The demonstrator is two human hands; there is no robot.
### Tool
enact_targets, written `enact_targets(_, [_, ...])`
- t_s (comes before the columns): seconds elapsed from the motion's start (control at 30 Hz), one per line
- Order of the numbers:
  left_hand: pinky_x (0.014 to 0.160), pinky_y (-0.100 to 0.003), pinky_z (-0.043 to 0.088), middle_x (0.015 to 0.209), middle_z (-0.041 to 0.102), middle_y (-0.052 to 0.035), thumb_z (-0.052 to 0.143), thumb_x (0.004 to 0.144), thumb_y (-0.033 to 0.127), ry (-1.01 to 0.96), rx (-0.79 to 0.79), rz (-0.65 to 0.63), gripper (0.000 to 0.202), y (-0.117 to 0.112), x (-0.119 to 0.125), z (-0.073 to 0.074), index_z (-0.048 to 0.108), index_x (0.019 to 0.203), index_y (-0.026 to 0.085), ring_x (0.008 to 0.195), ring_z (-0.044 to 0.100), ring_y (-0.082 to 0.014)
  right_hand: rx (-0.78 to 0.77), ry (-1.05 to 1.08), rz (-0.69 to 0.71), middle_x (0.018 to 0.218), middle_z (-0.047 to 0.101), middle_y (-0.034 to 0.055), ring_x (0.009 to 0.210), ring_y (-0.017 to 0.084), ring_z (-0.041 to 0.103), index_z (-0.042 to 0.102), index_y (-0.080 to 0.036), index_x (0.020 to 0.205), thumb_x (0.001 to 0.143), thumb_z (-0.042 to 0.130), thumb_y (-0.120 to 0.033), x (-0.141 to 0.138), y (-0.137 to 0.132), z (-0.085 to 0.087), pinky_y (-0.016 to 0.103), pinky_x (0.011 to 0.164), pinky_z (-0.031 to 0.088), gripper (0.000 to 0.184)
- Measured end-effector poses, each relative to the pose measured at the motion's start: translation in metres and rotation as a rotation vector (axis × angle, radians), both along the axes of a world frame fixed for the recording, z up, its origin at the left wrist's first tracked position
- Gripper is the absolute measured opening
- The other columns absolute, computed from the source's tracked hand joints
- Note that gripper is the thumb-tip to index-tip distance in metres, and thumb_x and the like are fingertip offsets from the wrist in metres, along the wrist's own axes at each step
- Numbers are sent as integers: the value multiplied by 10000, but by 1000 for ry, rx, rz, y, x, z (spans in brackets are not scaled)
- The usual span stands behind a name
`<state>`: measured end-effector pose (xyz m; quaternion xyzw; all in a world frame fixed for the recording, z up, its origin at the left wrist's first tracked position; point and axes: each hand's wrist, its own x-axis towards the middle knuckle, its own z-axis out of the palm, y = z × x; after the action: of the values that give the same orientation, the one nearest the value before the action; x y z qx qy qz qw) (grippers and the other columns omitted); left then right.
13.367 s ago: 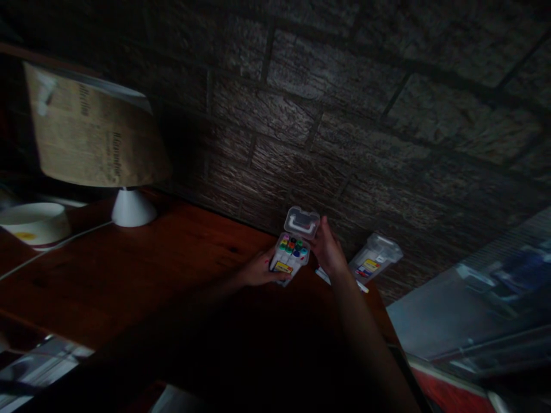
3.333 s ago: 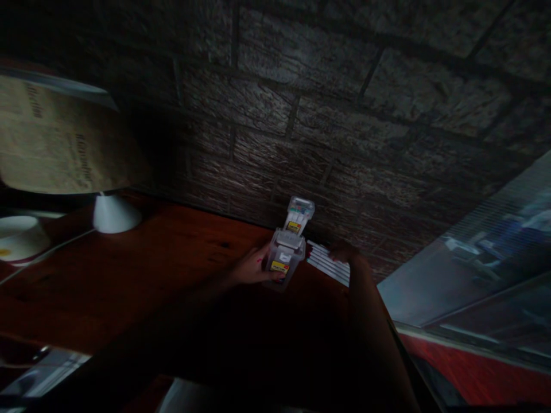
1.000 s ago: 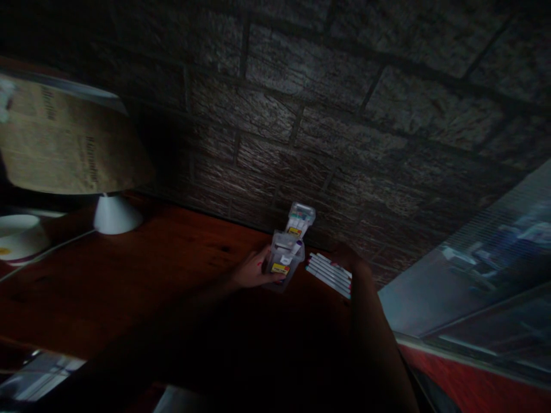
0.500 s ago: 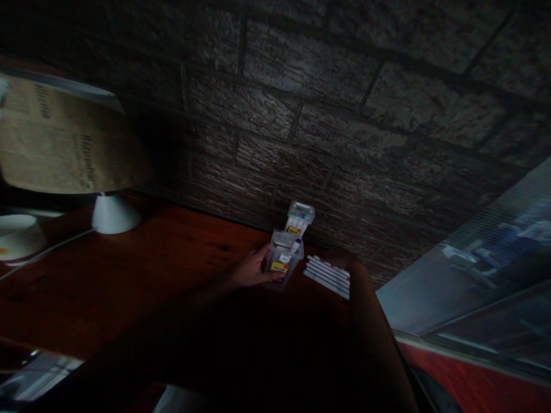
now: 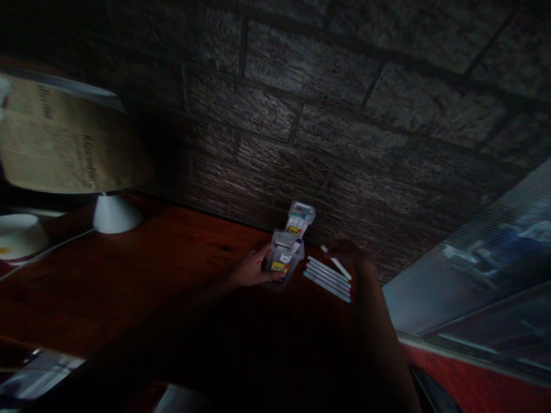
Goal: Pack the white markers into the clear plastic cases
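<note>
My left hand (image 5: 255, 269) grips a clear plastic marker case (image 5: 279, 258) with a yellow label, thumb across its front. A marker with a purple end (image 5: 295, 246) leans inside that case. Right behind it stands a second clear case (image 5: 301, 213) with several markers in it. To the right, several white markers (image 5: 327, 279) lie side by side on the wooden table. Above their far end, my right hand (image 5: 348, 252) is closed on one white marker (image 5: 341, 268), tilted away from the row. Its fingers are dark and partly hidden.
A lamp (image 5: 112, 213) with a newsprint shade stands at the left on the wooden table (image 5: 185, 246), beside a white bowl (image 5: 20, 236) and a thin cable. A rough stone-block wall (image 5: 275, 143) rises behind. A glass pane (image 5: 482, 269) is at the right.
My right hand has lifted a white marker away from the row, and the marker now sits at a different angle. The left hand and the case have stayed in place.
</note>
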<state>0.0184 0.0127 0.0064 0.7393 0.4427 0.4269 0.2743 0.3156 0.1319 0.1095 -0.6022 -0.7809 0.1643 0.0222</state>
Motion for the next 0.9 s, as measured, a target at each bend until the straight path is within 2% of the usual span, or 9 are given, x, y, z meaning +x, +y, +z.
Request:
enact_targets(0.07, [1029, -420, 565, 1303, 725, -106, 760, 806, 597, 10, 9, -3, 690, 0, 0, 1, 550, 1339, 212, 1188, 710, -299, 59, 105, 6, 846, 785, 69, 779, 207, 720, 798, -166, 842, 835, 724, -353, 0, -9, 21, 265, 693, 509, 201])
enact_targets(0.2, [1018, -418, 567, 1300, 727, -106, 762, 807, 591, 8, 5, -1, 678, -1, 0, 1, 549, 1329, 214, 1179, 713, -296, 319, 664, 133, 885, 751, 58, 775, 173, 675, 745, -170, 900, 786, 781, -539, -13, -48, 65, 261, 688, 510, 388])
enact_targets(0.27, [1016, -418, 565, 1301, 727, -97, 772, 802, 582, 4, 3, 0, 680, -1, 0, 1, 545, 1334, 224, 1175, 715, -291, 390, 864, 169, 876, 728, 42, 754, 142, 652, 714, -174, 886, 771, 810, -532, -24, -68, 80, 246, 673, 506, 387])
enact_targets(0.33, [1001, -413, 570, 1290, 733, -89, 780, 797, 570, 6, -6, 3, 670, -1, 0, 1, 548, 1326, 231, 1160, 721, -285, 422, 1023, 169, 843, 705, 19, 711, 118, 631, 678, -187, 891, 762, 831, -510, -36, -80, 88, 230, 629, 496, 380])
enact_targets(0.43, [990, -408, 575, 1270, 742, -86, 784, 795, 563, 13, -19, 5, 663, -1, 0, 2, 554, 1320, 229, 1150, 725, -284, 404, 1192, 152, 823, 693, -11, 677, 106, 632, 626, -219, 970, 747, 849, -496, -51, -83, 86, 208, 563, 475, 420])
enact_targets(0.53, [1015, -419, 570, 1300, 732, -88, 784, 793, 582, 10, -20, 1, 716, -1, 0, 2, 530, 1365, 234, 1185, 714, -293, 309, 1200, 182, 826, 716, -17, 682, 128, 670, 579, -249, 1108, 740, 852, -502, -65, -75, 73, 200, 510, 445, 524])
enact_targets(0.6, [1026, -430, 568, 1321, 722, -94, 778, 797, 597, 11, -18, 3, 739, 0, 0, 1, 519, 1386, 233, 1197, 710, -301, 235, 1145, 229, 843, 740, -5, 708, 144, 694, 561, -255, 1178, 759, 831, -516, -73, -70, 63, 218, 543, 481, 562])
enact_targets(0.7, [1024, -429, 570, 1311, 723, -100, 777, 799, 598, 16, 4, 6, 725, 1, 0, -2, 533, 1369, 224, 1182, 716, -301, 148, 1057, 288, 899, 772, 17, 775, 164, 720, 577, -247, 1187, 796, 790, -524, -82, -64, 50, 273, 690, 563, 524])
enact_targets(0.9, [999, -398, 573, 1280, 731, -103, 776, 809, 569, 15, 46, 3, 672, 1, 0, -2, 549, 1330, 210, 1152, 721, -279, 172, 711, 421, 958, 793, 51, 878, 194, 730, 730, -203, 1008, 890, 689, -444, -83, -62, 37, 328, 838, 560, 272])
